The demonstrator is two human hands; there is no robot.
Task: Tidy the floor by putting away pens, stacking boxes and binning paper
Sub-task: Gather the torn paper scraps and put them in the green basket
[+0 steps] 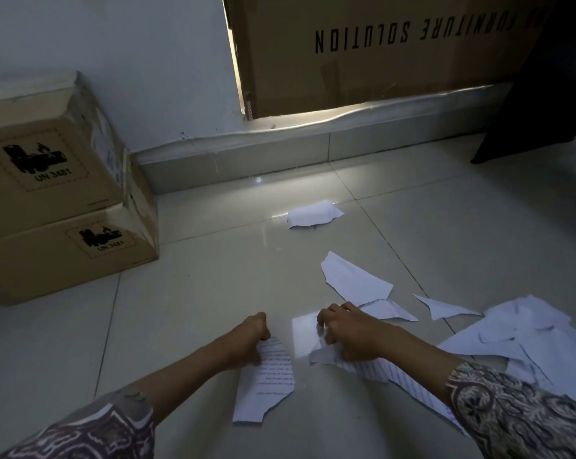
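The left hand (252,339) is curled round the top edge of a torn printed sheet (266,382), which hangs down from its grip toward the tiled floor (194,293). The right hand (346,329) has its fingers bent over a lined paper scrap (372,367), pinching it against the floor; the scrap trails back under the right forearm. Both forearms wear patterned sleeves (518,412).

Just beyond the right hand lie two white torn pieces (353,279), one touching the other's edge, and a thin pointed sliver (442,306) sits near them to the right. A loose heap of torn paper (525,336) spreads at the right edge. Farther off, near the skirting, a curled scrap (313,213) lies alone.

At the left, two cardboard boxes (48,200) marked "UN 3481" are stacked against the wall. A large carton (379,61) with upside-down lettering leans behind the skirting.
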